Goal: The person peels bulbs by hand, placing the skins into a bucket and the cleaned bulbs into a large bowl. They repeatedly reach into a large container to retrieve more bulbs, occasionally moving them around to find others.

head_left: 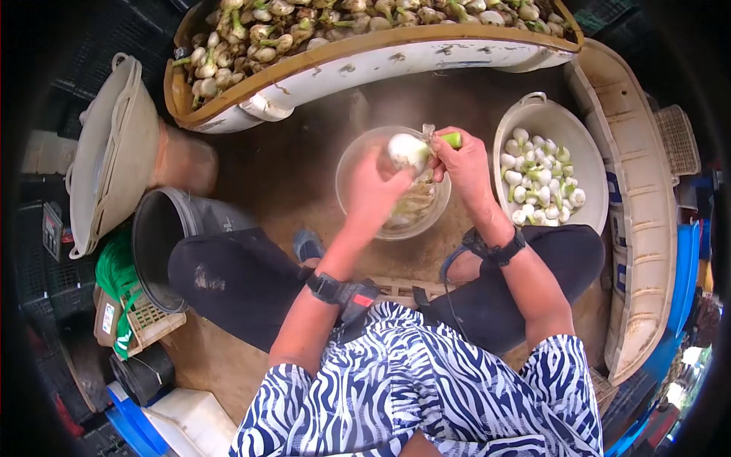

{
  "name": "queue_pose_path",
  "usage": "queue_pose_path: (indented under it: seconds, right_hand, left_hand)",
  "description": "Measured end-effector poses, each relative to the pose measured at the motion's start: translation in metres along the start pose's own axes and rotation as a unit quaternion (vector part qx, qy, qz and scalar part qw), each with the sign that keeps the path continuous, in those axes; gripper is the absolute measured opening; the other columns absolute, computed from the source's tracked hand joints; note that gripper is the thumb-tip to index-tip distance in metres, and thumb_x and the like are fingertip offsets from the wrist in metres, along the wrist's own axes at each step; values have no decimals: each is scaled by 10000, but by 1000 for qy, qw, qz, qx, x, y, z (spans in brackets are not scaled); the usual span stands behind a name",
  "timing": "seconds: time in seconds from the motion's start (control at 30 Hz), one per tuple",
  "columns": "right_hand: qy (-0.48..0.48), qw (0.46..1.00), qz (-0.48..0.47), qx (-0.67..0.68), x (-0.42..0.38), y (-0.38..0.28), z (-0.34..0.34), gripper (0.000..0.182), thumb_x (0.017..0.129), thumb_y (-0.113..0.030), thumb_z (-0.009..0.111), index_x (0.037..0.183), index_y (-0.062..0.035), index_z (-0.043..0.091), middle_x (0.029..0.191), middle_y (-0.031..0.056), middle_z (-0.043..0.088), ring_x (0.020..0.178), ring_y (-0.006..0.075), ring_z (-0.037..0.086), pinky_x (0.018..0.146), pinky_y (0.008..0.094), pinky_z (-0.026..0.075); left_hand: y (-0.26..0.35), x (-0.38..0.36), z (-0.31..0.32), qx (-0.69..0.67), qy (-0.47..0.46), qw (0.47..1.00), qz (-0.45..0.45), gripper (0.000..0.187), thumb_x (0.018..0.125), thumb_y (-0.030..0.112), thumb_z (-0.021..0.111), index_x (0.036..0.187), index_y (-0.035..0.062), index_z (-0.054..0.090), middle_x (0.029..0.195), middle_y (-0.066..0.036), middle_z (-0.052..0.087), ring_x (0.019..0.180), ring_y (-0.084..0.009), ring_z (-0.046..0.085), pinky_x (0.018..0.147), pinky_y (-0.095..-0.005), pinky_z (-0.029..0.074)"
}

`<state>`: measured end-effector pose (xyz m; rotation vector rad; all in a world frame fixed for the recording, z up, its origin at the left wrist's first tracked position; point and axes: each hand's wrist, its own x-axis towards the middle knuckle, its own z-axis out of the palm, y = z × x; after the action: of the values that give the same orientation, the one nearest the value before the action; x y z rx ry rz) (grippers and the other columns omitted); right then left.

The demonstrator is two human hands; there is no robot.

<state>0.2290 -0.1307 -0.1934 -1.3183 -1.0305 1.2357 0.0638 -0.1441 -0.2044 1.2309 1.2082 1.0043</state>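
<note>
My left hand (377, 188), blurred by motion, is closed around a white onion (408, 151) above a clear round bowl (345, 199). Beside the bulb, my right hand (463, 166) is closed, and a short bright green handle (452, 140) pokes out between its thumb and fingers. It looks like a small knife's, but any blade is hidden. Scraps of papery skin (428, 134) stick up where the hands meet. Loose peelings (413, 204) lie in the bowl below.
A long white trough (365, 67) heaped with unpeeled onions (266, 34) spans the far side. At the right, a pale tub (596, 186) holds many clean white onions (542, 175). Grey bucket (165, 244) and stacked tubs (114, 164) stand left. A beige panel (640, 228) borders the right.
</note>
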Motion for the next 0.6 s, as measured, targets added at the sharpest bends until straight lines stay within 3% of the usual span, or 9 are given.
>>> queue_pose_path:
  seconds: [0.07, 0.1, 0.17, 0.3, 0.37, 0.4, 0.47, 0.53, 0.6]
  right_hand:
    - [-9, 1000, -2, -5, -5, 0, 3, 161, 854, -138, 615, 856, 23, 627, 598, 31, 581, 453, 61, 497, 425, 212, 389]
    - [2, 1000, -5, -23, -6, -1, 4, 162, 856, -138, 613, 852, 24, 627, 597, 32, 582, 453, 61, 496, 424, 212, 389]
    - [14, 1000, -1, 8, -6, 1, 2, 167, 866, -132, 599, 863, 33, 622, 604, 44, 591, 451, 69, 513, 425, 212, 404]
    - [35, 998, 20, 37, -3, 7, 0, 190, 884, -143, 600, 907, 45, 611, 619, 72, 607, 445, 101, 548, 430, 223, 436]
    - [35, 999, 17, 33, -4, 8, 1, 188, 887, -142, 597, 915, 44, 604, 621, 78, 605, 446, 107, 546, 436, 229, 447]
    - [37, 999, 14, 32, -4, 8, 2, 186, 891, -141, 594, 924, 42, 598, 624, 84, 603, 447, 112, 545, 441, 236, 458]
    - [22, 997, 21, 76, -1, 15, 0, 179, 896, -139, 581, 935, 37, 583, 623, 86, 595, 442, 118, 536, 446, 248, 471]
    - [9, 993, 24, 113, 4, 19, -8, 172, 902, -136, 568, 946, 31, 569, 622, 89, 588, 436, 125, 526, 451, 259, 484]
    - [-23, 969, 74, 235, 9, 17, -20, 159, 913, -141, 545, 941, 15, 542, 618, 86, 570, 422, 133, 497, 462, 287, 505]
  left_hand:
    - [0, 4, -1, 197, 3, 978, 65, 625, 768, -5, 578, 1359, -42, 376, 879, -66, 606, 724, -90, 574, 571, -229, 488]
    - [-2, 7, -3, 196, 7, 978, 66, 625, 768, -5, 578, 1359, -42, 376, 879, -66, 606, 724, -90, 574, 571, -229, 488]
    - [-10, 8, -10, -96, -20, 994, -47, 516, 742, -4, 594, 1247, -33, 495, 840, -55, 579, 620, -103, 566, 518, -210, 453]
    - [-4, 2, -4, -169, 31, 985, -12, 399, 744, -27, 571, 1142, -26, 544, 808, -55, 582, 588, -94, 556, 492, -216, 443]
    - [6, -5, 5, -77, 106, 991, 35, 223, 776, -2, 594, 998, 6, 569, 756, -30, 604, 590, -91, 563, 530, -223, 465]
    - [7, -5, 2, -79, 111, 990, 37, 223, 776, -2, 594, 998, 6, 569, 756, -30, 604, 590, -91, 563, 530, -223, 465]
    - [5, 0, -6, -37, 41, 998, -14, 222, 774, -23, 592, 987, 31, 561, 763, -5, 600, 607, -72, 557, 520, -207, 448]
    - [-8, 10, -16, -85, 71, 994, -24, 188, 780, -17, 587, 958, 39, 568, 758, 5, 595, 600, -59, 540, 516, -200, 434]
    - [-19, 17, -20, -167, 119, 978, -42, 94, 801, 3, 566, 878, 50, 593, 735, 22, 582, 577, -34, 502, 502, -194, 400]
